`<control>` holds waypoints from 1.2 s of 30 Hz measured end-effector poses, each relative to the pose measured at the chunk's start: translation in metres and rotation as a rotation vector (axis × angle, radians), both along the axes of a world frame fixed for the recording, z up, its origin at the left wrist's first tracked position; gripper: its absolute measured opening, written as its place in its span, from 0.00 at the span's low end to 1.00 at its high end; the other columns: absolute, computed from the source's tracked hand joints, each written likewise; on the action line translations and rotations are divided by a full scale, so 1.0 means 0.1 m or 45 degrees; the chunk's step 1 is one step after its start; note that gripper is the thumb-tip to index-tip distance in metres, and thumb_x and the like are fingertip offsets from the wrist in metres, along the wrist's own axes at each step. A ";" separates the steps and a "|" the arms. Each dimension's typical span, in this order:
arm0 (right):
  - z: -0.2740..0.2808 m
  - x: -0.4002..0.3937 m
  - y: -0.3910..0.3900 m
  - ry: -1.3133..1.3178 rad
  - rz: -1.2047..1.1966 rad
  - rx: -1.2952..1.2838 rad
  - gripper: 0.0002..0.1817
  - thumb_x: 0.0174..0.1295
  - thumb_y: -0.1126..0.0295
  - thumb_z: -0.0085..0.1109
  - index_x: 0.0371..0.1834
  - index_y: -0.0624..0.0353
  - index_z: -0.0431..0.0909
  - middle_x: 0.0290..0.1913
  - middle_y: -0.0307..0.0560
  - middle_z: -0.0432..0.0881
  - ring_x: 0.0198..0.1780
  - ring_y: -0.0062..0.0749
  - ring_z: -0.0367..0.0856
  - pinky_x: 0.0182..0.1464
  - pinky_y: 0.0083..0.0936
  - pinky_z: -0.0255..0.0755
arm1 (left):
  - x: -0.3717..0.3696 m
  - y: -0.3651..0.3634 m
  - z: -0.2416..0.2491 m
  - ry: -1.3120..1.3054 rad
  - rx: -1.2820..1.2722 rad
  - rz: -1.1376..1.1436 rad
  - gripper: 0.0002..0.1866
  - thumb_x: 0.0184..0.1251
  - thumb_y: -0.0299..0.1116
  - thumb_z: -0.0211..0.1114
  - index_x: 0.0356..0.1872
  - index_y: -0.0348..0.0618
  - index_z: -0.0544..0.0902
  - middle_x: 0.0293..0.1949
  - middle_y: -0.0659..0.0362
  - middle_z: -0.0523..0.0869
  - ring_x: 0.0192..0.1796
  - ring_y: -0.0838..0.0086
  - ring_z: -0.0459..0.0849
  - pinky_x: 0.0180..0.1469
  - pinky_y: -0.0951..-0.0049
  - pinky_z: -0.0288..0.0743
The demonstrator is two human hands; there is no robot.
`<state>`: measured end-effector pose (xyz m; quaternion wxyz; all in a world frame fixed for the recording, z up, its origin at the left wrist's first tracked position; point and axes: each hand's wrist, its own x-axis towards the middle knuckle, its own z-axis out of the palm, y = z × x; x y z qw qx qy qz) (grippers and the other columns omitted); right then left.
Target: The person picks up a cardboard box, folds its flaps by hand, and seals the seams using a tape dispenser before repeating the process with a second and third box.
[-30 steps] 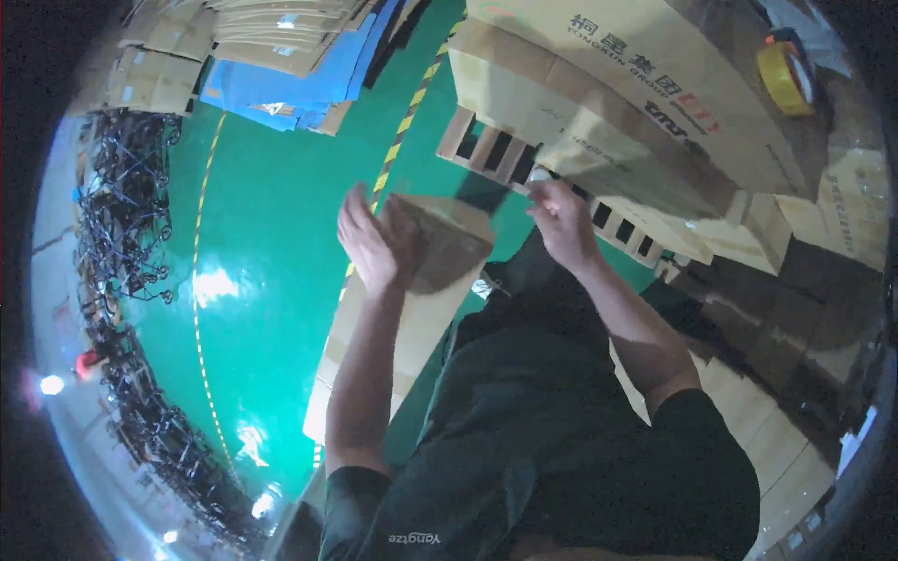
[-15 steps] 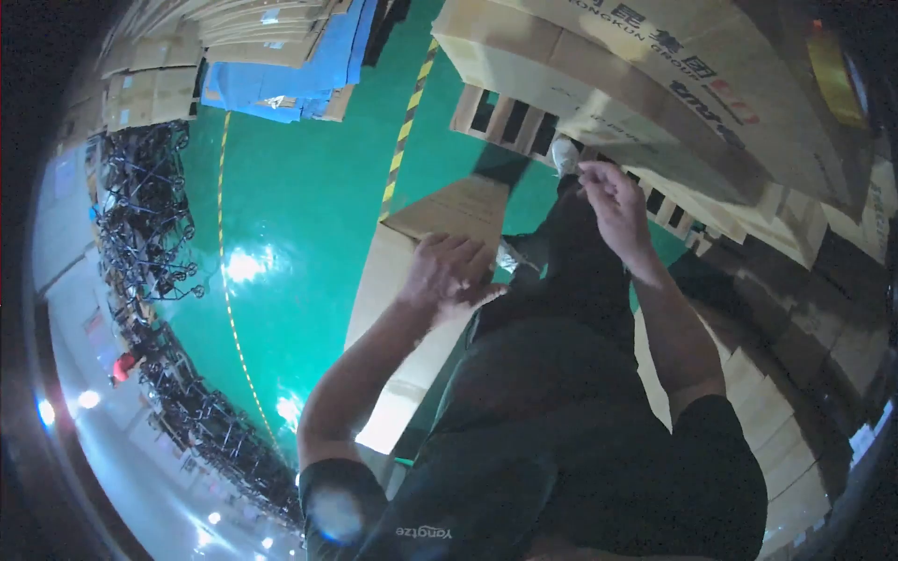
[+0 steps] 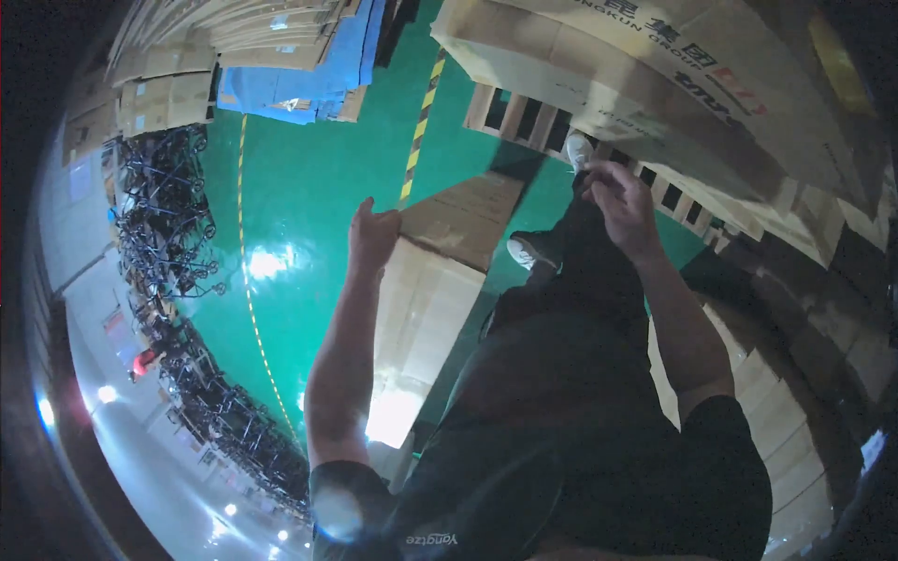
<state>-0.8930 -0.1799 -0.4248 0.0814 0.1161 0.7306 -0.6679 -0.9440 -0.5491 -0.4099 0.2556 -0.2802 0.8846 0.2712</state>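
Observation:
A long cardboard box (image 3: 430,299) lies on the green floor to the left of my legs, a taped seam across its top. My left hand (image 3: 376,238) is at the left edge of this box near the seam, its thumb toward the top and its fingers bent over the side, partly hidden. In front of my leg hangs my right hand (image 3: 625,210), its fingers curled in loosely, with no object showing in them. It is nearest to my trouser leg and shoe, apart from the large printed carton (image 3: 599,70) beyond.
The large carton rests on a wooden pallet (image 3: 528,122). Yellow-black tape (image 3: 421,126) runs along the floor. Flattened cardboard (image 3: 168,98) and blue sheets (image 3: 309,84) are stacked at the upper left. Black metal frames (image 3: 168,206) line the left; more cardboard (image 3: 781,421) is at my right.
My left hand has moved left from above the box to its left edge, its fingers now bent. My right hand stays curled near my leg. One foot has shifted slightly, and the view has swung a little.

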 end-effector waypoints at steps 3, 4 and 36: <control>0.01 -0.01 -0.03 0.009 0.034 -0.010 0.11 0.70 0.71 0.49 0.48 0.61 0.79 0.38 0.43 0.81 0.39 0.27 0.80 0.45 0.23 0.78 | 0.01 -0.06 -0.08 0.073 0.171 0.020 0.14 0.49 0.34 0.50 0.34 0.50 0.55 0.31 0.69 0.61 0.39 0.69 0.55 0.37 0.63 0.52; 0.00 -0.01 -0.03 0.014 0.043 -0.006 0.11 0.70 0.71 0.49 0.48 0.61 0.79 0.38 0.43 0.81 0.39 0.27 0.80 0.45 0.23 0.78 | 0.02 -0.02 -0.05 0.092 0.215 0.023 0.12 0.48 0.32 0.49 0.24 0.55 0.53 0.30 0.71 0.55 0.36 0.69 0.49 0.33 0.63 0.47; 0.45 0.34 -1.34 -0.258 1.078 0.490 0.19 0.72 0.66 0.51 0.61 0.64 0.65 0.51 0.59 0.76 0.47 0.50 0.78 0.51 0.39 0.75 | 0.53 0.22 0.33 0.168 -0.248 -0.392 0.30 0.70 0.61 0.47 0.66 0.57 0.74 0.43 0.46 0.87 0.47 0.45 0.83 0.47 0.50 0.73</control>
